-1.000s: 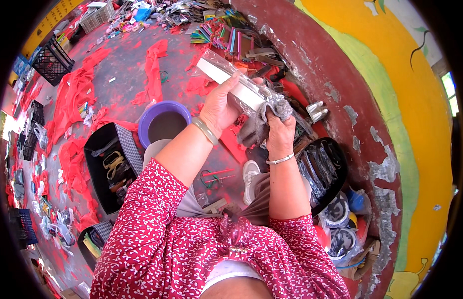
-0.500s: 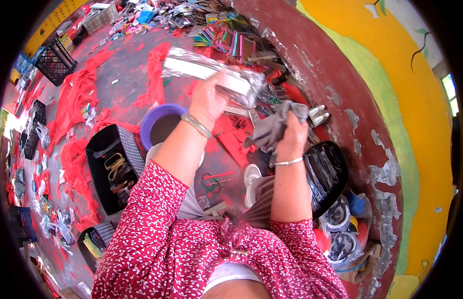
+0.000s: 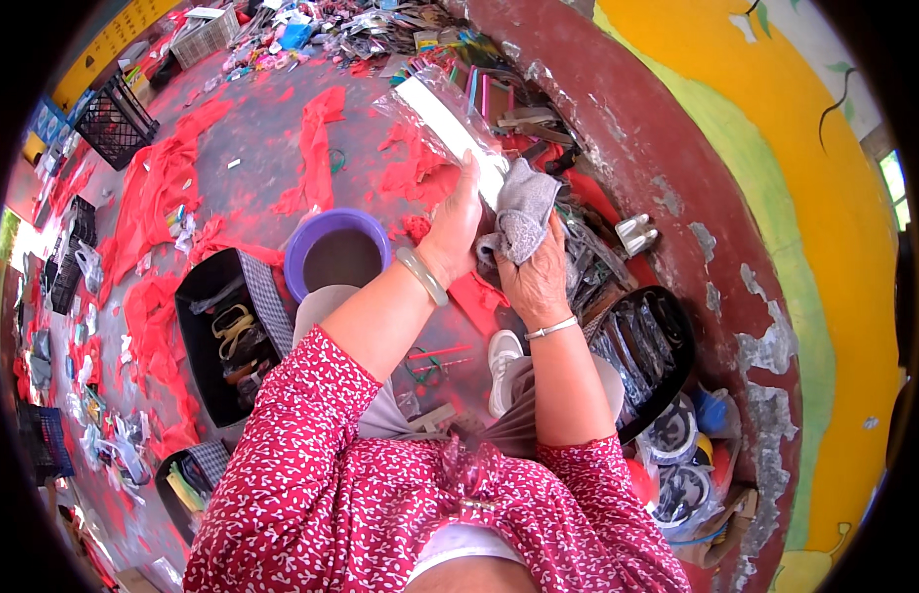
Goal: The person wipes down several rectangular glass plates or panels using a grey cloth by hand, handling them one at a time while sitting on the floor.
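My left hand (image 3: 456, 223) is closed on a long white strip-shaped item in a clear plastic wrapper (image 3: 442, 117), which slants away to the upper left. A grey cloth (image 3: 526, 212) is bunched in my right hand (image 3: 535, 279), with the fingers wrapped round it. The cloth presses against the near end of the wrapped item. Both hands are close together above the floor, in front of my knees.
A purple basin of dark water (image 3: 336, 247) stands left of my hands, beside a black bin with straps (image 3: 217, 296). Right of my knee is a black bin of plastic-wrapped goods (image 3: 667, 321). A peeling red wall (image 3: 677, 188) curves along the right.
The wrapped item has swung to a steeper slant and come nearer my right hand. My right hand has moved left and brought the grey cloth against it.
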`<state>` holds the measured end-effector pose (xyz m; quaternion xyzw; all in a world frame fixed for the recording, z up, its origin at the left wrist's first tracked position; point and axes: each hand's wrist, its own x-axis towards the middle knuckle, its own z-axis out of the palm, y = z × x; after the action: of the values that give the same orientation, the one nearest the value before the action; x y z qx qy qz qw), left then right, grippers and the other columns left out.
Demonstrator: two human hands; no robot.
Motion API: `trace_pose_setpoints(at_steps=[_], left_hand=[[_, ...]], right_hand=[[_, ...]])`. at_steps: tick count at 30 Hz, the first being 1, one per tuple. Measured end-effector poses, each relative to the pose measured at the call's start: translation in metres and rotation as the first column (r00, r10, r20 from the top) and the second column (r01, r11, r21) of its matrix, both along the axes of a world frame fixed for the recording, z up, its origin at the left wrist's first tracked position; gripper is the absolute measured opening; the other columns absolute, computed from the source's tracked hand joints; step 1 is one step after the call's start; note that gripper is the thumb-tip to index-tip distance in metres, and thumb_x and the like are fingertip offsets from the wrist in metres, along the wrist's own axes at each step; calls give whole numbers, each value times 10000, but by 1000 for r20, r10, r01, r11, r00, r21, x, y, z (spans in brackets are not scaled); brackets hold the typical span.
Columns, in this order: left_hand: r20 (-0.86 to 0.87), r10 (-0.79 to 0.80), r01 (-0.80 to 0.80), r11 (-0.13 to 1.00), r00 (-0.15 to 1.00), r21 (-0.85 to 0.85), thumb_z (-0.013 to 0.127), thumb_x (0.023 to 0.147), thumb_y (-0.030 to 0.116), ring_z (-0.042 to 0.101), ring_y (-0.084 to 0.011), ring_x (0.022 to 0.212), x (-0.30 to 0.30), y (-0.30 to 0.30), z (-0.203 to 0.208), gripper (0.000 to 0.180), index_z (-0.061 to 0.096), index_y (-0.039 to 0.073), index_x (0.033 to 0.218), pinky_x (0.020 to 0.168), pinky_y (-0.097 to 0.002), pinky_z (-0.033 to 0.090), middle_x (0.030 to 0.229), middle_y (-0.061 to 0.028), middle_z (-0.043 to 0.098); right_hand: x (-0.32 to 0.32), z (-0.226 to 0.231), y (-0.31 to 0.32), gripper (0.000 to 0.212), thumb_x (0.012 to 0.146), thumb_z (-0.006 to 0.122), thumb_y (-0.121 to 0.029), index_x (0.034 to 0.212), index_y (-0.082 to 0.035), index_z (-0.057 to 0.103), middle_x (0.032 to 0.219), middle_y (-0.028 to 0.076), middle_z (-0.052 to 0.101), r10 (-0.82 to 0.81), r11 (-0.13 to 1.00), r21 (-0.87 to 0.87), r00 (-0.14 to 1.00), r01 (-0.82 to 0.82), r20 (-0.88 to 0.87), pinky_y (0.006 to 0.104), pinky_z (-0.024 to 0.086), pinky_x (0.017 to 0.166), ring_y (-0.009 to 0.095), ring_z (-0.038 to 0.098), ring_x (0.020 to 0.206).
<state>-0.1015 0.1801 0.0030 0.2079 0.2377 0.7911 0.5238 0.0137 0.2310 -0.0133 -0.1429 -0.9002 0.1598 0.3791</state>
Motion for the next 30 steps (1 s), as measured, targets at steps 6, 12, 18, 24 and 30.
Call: trace_pose_setpoints(at_steps=[6,12,18,24,30], left_hand=[[-164,-181,165,981,970,-105,249,888,569,456,-190,1133,2,-4,-1,646,318,98,1324,971,-348,357,1261,-77,451],[-295,-148,136,989,944,-62,284,898,541,467,-168,1112,10,-5,2,636,332,58,1309,949,-327,379,1240,-77,462],[-406,54,-65,998,912,-15,277,923,493,450,-164,1128,8,-8,6,617,309,20,1318,956,-313,364,1269,-98,432],[-86,-165,172,982,983,79,265,915,513,436,-183,1155,14,-6,12,610,356,40,1290,980,-318,343,1271,-93,435],[-196,-425,421,905,884,-62,272,894,556,444,-196,1140,30,-10,-9,643,385,47,1270,976,-332,346,1233,-99,465]], right_hand=[[-1,5,0,359,773,593,-189,1105,-63,540,1160,154,522,20,1000,19,1000,-21,9,415,273,1005,349,420,1157],[2,-4,0,284,789,570,-182,1042,-53,567,1125,167,527,24,997,-69,981,-38,-193,410,353,935,368,472,1075],[-2,-4,-13,322,799,620,-237,1051,-43,567,1120,146,539,54,974,-199,964,-108,-259,377,348,936,316,464,1098],[-1,-6,-7,266,770,583,-161,1009,-41,577,1084,161,547,-41,999,12,975,45,-219,416,348,935,361,462,1084],[8,-4,18,232,738,555,-125,951,-36,575,1028,160,562,-191,974,-179,922,137,-336,439,315,942,394,463,1043]])
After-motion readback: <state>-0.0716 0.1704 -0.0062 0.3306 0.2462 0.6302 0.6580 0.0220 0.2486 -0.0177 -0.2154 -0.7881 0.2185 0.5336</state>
